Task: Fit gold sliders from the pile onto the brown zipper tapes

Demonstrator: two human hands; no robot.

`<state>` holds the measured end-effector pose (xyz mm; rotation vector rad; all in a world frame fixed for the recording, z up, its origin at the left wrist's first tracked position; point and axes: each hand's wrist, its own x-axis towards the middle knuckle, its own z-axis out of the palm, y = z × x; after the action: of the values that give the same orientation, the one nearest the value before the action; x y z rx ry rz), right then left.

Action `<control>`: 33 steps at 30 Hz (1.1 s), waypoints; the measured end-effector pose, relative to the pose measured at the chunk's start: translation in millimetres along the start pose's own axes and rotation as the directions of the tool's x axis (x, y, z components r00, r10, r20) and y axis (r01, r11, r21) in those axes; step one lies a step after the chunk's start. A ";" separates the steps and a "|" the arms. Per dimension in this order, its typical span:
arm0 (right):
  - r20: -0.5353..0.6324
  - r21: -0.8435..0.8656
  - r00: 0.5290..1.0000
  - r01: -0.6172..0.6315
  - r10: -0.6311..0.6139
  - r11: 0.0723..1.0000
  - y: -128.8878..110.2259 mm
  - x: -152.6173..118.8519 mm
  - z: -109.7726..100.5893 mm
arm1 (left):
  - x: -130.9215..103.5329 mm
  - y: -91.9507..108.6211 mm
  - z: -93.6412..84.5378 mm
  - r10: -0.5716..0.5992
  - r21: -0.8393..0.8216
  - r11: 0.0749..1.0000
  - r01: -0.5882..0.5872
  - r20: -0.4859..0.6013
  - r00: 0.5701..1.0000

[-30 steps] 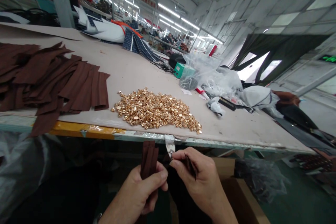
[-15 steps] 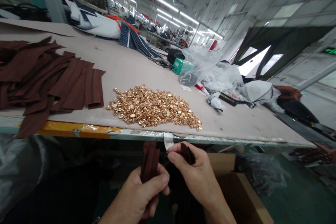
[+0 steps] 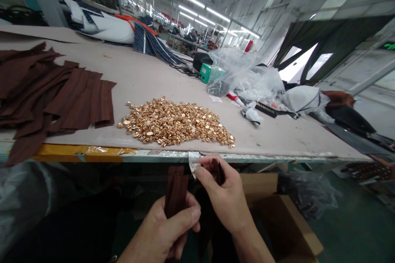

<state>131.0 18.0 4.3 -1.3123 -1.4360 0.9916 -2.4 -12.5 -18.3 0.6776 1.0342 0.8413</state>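
My left hand [image 3: 171,224] is closed around a dark brown zipper strip [image 3: 175,189], whose end stands up above the thumb. To its right, my right hand [image 3: 226,193] is closed on another brown strip [image 3: 219,171], with thumb and fingertips pinched at the tape piece on the table edge. Whether a small part is between those fingertips is too small to tell. On the table just beyond lies a heap of gold zipper sliders [image 3: 179,123]. A pile of brown strips [image 3: 61,94] spreads over the table's left side, one hanging over the edge.
Clear plastic bags [image 3: 247,76], a green box [image 3: 206,73] and a crumpled white cloth [image 3: 252,114] lie at the back right. Striped fabric [image 3: 151,43] is at the far side. An open cardboard box [image 3: 286,226] stands below the table, right of my hands.
My right hand has moved slightly up, toward the table edge. My left hand stays almost in place with its strip. The view has shifted a little, so the table appears further left.
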 end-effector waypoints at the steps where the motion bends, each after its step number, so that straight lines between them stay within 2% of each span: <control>1: -0.005 0.001 1.000 -0.006 0.006 1.000 -1.4 -3.4 -1.0 | -0.6 -0.7 0.5 0.004 0.013 1.000 -0.004 0.008 1.000; 5: 0.105 0.069 0.990 -0.099 0.092 0.993 -7.2 -17.3 -0.5 | -4.6 -2.9 4.1 0.017 0.043 0.999 -0.019 0.046 0.999; 8: 0.113 0.164 0.990 -0.106 0.088 0.981 -6.2 -21.4 1.7 | -8.7 -2.6 5.5 0.018 -0.121 0.993 -0.011 0.055 0.998; 11: 0.133 0.356 0.986 -0.140 0.098 0.924 -0.4 -21.5 2.4 | -10.3 -2.7 4.0 -0.023 -0.238 0.971 0.025 0.012 1.000; 14: 0.188 0.485 0.973 -0.211 0.134 0.849 5.6 -21.5 2.2 | -7.1 -4.9 2.3 -0.037 -0.231 0.972 0.044 0.035 0.999; 17: 0.140 0.518 0.978 -0.203 0.152 0.831 9.2 -22.3 2.3 | -1.7 -8.7 1.8 -0.072 -0.216 0.972 0.093 0.100 0.992; 20: 0.051 0.555 0.991 -0.131 0.123 0.821 11.6 -22.6 2.0 | 2.3 -12.1 1.9 -0.132 -0.295 0.940 0.169 0.144 0.981; 22: 0.043 0.584 0.992 -0.124 0.122 0.802 13.7 -22.7 1.0 | 3.5 -12.9 2.8 -0.134 -0.344 0.921 0.181 0.154 0.979; 24: 0.085 0.615 0.984 -0.175 0.155 0.769 16.4 -23.0 -0.6 | 3.6 -11.7 4.7 -0.117 -0.341 0.929 0.144 0.101 0.988; 26: 0.120 0.612 0.974 -0.226 0.194 0.758 18.9 -23.8 -2.3 | 2.7 -8.4 6.8 -0.085 -0.286 0.956 0.069 -0.045 0.995; 29: 0.096 0.508 0.971 -0.238 0.220 0.828 20.2 -24.7 -4.0 | -0.7 -2.5 7.2 0.022 -0.119 0.991 -0.056 -0.269 0.963; 30: 0.085 0.459 0.972 -0.232 0.217 0.857 19.6 -24.8 -4.3 | -2.1 -1.2 6.6 0.064 -0.048 0.995 -0.083 -0.304 0.950; 33: 0.060 0.325 0.983 -0.182 0.172 0.928 15.7 -25.3 -4.6 | -5.6 -0.1 4.2 0.158 0.100 0.986 -0.133 -0.300 0.941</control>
<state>139.5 -5.6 -12.4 -1.1948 -1.1252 1.3148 0.0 -17.7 -14.3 0.7100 1.3145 1.0633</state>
